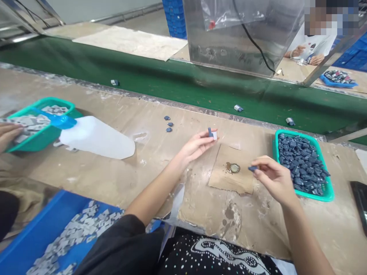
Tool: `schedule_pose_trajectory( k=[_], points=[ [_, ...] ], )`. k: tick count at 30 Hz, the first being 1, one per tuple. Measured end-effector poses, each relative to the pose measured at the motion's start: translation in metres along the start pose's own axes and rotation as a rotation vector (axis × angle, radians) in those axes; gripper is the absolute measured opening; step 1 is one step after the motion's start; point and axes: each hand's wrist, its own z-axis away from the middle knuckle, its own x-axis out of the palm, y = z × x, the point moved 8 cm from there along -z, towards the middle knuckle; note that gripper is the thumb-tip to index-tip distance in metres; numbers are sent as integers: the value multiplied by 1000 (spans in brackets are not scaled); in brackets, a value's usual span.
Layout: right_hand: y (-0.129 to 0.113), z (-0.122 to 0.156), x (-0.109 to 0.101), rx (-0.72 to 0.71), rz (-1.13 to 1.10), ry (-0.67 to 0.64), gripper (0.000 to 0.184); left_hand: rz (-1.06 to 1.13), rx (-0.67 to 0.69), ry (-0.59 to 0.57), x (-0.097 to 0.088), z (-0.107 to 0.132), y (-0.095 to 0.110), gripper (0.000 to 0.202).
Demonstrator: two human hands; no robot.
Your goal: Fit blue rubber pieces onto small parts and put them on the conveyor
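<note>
fingers of the left hand (197, 146) pinch a small part (212, 133), the right hand (273, 178) pinches a blue piece (252, 168), its basket (329, 194) near for easy reach.

At nine o'clock a co-worker's hand (7, 133) is cut by the edge. At seven o'clock the blue bin (43, 223) runs out of frame. At three o'clock a black object (361, 202) is cropped, unidentifiable. The right grip (273, 177) hides most of its dark piece (252, 168); the left grip (197, 146) covers part of its small block (212, 133).
</note>
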Motion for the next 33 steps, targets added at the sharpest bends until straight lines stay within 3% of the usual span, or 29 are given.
schedule_pose_trajectory(
  k=[2,5,10,16,19,22,26,33],
  points=[
    [8,-6,20,6,-36,-52,7,22,-65,-28,5,15,-8,25],
    [19,-12,29,2,58,-85,8,-1,-90,-54,9,20,-10,23],
    [14,-7,51,-167,591,-293,22,-51,-87,-42,7,17,-15,21],
    [14,3,81,-331,1047,-417,36,-233,63,-47,7,17,-14,25],
    [11,-2,70,-263,879,-334,30,-262,73,-51,9,18,-17,29],
    [10,-14,42,-60,421,-117,22,-334,93,-41,13,19,-19,32],
    [17,-24,29,157,-204,58,37,-367,100,-70,23,23,-25,30],
    [36,-23,36,375,-447,102,48,-305,60,-128,39,29,-34,29]
  ],
)
